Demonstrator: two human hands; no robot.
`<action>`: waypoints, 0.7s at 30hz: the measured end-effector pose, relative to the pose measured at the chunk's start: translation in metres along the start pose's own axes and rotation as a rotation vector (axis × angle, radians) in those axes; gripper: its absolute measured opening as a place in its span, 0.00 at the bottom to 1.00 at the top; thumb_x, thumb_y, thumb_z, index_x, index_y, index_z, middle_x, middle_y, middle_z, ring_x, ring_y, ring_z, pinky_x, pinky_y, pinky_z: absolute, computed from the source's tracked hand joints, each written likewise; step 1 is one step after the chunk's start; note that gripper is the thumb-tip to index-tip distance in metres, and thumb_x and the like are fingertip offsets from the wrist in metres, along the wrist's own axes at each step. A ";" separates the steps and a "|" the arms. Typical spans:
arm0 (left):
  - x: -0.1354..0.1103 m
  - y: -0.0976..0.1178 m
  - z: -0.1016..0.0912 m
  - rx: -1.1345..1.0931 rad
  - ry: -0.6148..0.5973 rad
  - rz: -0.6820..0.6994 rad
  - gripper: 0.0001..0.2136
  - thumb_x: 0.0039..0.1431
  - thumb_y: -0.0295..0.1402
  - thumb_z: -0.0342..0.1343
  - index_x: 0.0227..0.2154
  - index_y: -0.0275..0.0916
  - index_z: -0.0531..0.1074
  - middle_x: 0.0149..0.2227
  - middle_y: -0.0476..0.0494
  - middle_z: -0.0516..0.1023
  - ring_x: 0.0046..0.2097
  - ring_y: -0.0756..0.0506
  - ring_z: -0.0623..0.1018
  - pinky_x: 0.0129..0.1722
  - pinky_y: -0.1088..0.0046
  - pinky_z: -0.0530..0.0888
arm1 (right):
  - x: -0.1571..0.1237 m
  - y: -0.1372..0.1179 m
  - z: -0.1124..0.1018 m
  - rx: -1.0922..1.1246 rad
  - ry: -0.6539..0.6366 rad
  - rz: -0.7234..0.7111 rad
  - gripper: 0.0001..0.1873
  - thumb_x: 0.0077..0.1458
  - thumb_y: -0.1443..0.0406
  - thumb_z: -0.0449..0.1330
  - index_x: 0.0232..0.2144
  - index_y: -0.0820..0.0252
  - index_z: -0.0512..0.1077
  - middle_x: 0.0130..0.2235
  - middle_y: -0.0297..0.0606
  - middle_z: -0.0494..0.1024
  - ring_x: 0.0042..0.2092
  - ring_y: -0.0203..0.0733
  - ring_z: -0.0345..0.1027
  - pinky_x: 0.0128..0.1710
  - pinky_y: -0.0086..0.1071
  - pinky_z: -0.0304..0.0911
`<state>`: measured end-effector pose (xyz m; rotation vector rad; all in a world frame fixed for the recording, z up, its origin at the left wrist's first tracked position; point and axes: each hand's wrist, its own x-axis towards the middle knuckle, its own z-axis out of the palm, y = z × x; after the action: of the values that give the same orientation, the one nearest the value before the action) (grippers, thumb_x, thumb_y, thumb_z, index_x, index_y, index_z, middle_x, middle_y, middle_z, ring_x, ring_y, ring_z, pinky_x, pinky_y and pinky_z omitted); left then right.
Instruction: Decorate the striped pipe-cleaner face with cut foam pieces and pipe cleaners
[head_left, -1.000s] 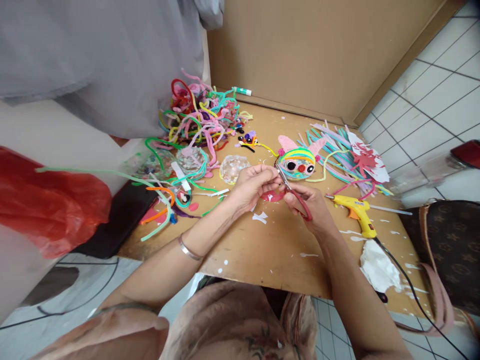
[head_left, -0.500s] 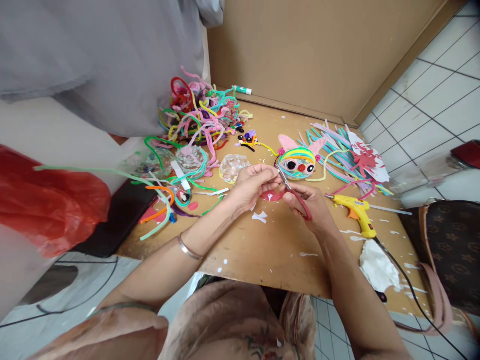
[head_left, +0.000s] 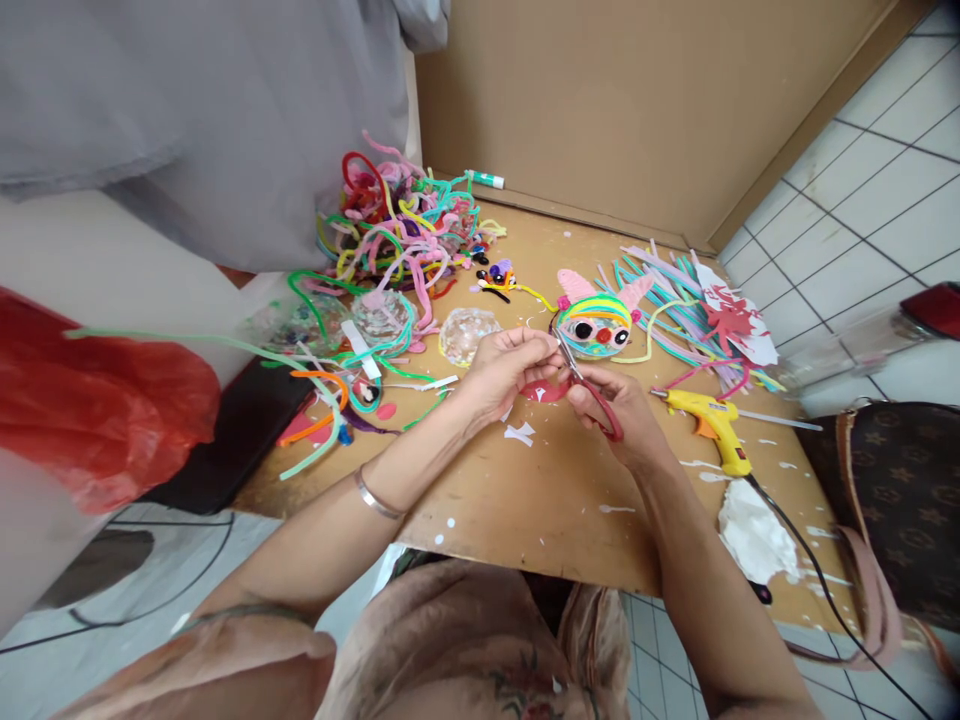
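Note:
My right hand (head_left: 619, 410) is closed round the red handles of a pair of scissors (head_left: 606, 412), whose metal blades point up and left. Against the blade tips, my left hand (head_left: 514, 368) pinches something small and pale that I cannot make out. Below the fingers lies a red piece (head_left: 546, 390) with white scraps (head_left: 519, 433) near it. Just beyond the blades sits a round animal face (head_left: 598, 325) of coloured pipe cleaners, with pink ears, black eyes and a red nose. A clear, round plastic piece (head_left: 466, 335) lies beyond my left hand.
A tangled heap of pipe cleaners (head_left: 405, 225) is at the back left, a straight bundle (head_left: 660, 290) at the back right. On the right are a yellow glue gun (head_left: 709, 420), crumpled white tissue (head_left: 757, 530) and a brown bag (head_left: 900, 500). A red plastic bag (head_left: 105, 400) hangs left.
The scissor blades have shifted very slightly at the left fingertips. Both hands stay in nearly the same place.

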<state>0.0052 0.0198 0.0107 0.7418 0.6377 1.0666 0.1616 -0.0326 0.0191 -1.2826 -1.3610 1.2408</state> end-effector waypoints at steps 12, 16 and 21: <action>0.000 -0.001 0.001 -0.003 0.014 -0.001 0.07 0.46 0.28 0.67 0.22 0.32 0.73 0.22 0.48 0.76 0.24 0.55 0.75 0.29 0.82 0.73 | 0.000 0.001 -0.002 -0.018 0.004 -0.004 0.26 0.38 0.45 0.72 0.30 0.60 0.76 0.18 0.25 0.61 0.19 0.27 0.48 0.19 0.26 0.44; 0.000 -0.001 0.001 0.003 0.014 0.003 0.08 0.46 0.29 0.67 0.22 0.33 0.74 0.22 0.48 0.77 0.25 0.55 0.75 0.30 0.82 0.74 | -0.001 0.000 -0.002 -0.006 0.008 0.011 0.25 0.36 0.47 0.73 0.28 0.60 0.75 0.17 0.25 0.62 0.19 0.27 0.48 0.19 0.26 0.44; 0.001 -0.001 0.000 0.005 0.018 0.025 0.08 0.44 0.29 0.68 0.22 0.32 0.74 0.22 0.48 0.77 0.25 0.55 0.75 0.30 0.81 0.74 | -0.001 0.000 -0.002 -0.006 0.007 0.013 0.24 0.37 0.48 0.73 0.28 0.60 0.75 0.17 0.24 0.61 0.18 0.26 0.48 0.18 0.26 0.43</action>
<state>0.0063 0.0200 0.0096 0.7466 0.6477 1.0958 0.1638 -0.0330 0.0193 -1.3001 -1.3546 1.2410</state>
